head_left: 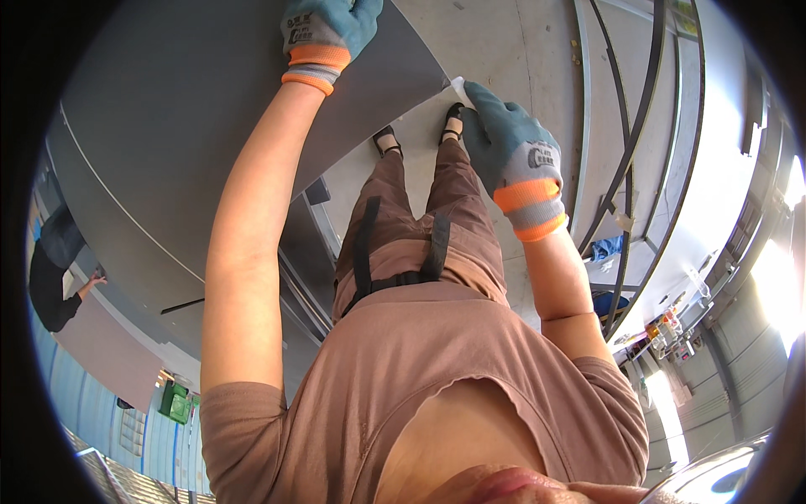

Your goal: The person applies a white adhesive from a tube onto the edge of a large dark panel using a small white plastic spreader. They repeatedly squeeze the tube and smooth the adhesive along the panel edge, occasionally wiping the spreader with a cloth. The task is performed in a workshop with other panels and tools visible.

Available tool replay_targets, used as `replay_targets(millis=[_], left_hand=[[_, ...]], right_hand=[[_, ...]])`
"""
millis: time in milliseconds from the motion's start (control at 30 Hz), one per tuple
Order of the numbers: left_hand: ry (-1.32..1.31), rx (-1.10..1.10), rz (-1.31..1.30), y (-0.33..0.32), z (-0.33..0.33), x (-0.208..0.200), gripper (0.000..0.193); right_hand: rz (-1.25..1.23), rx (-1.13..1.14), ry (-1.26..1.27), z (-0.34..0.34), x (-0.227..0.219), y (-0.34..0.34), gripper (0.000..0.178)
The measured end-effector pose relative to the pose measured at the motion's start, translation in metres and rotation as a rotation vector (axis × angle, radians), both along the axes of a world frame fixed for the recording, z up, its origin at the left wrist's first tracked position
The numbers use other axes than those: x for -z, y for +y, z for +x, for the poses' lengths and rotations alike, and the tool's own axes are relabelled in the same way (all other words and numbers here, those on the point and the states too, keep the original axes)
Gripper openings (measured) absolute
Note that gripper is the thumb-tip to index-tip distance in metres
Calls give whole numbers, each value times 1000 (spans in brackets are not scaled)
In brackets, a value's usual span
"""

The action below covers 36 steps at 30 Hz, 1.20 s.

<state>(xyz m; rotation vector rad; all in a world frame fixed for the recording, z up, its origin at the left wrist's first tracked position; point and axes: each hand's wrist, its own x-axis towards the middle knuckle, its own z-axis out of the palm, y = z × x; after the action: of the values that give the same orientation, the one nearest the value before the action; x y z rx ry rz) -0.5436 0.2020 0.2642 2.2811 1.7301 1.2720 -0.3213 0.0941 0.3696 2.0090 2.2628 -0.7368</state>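
Observation:
A large dark grey sheet panel [168,109] fills the left side, and its corner points toward my right hand. My left hand [327,29], in a blue-grey work glove with an orange cuff, is over the panel's surface at the top edge. Most of its fingers are cut off by the picture's rim, so its grip is hidden. My right hand [512,139], gloved the same way, is just beside the panel's corner. Its thumb and fingers close on a small white piece [458,87], perhaps cloth or film, which touches or nearly touches that corner.
Long dark metal strips [631,143] and a pale sheet stand along the right. Grey concrete floor [504,42] lies around my feet. At far left another person [57,269] in dark clothes reaches toward the panels. A green bin [175,401] is at lower left.

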Motion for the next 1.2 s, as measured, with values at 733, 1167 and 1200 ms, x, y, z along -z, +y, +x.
replay_targets(millis=[733,1167,1200], left_hand=[[11,59,25,2,-2,3,22],[22,46,-6,-2,-3,1,23],[23,47,-7,-2,-3,2,23]], right_hand=[[300,119,280,2,90,-54,52],[286,114,294,-1,89,-50,52],[290,108,286,-1,88,-50,52]])
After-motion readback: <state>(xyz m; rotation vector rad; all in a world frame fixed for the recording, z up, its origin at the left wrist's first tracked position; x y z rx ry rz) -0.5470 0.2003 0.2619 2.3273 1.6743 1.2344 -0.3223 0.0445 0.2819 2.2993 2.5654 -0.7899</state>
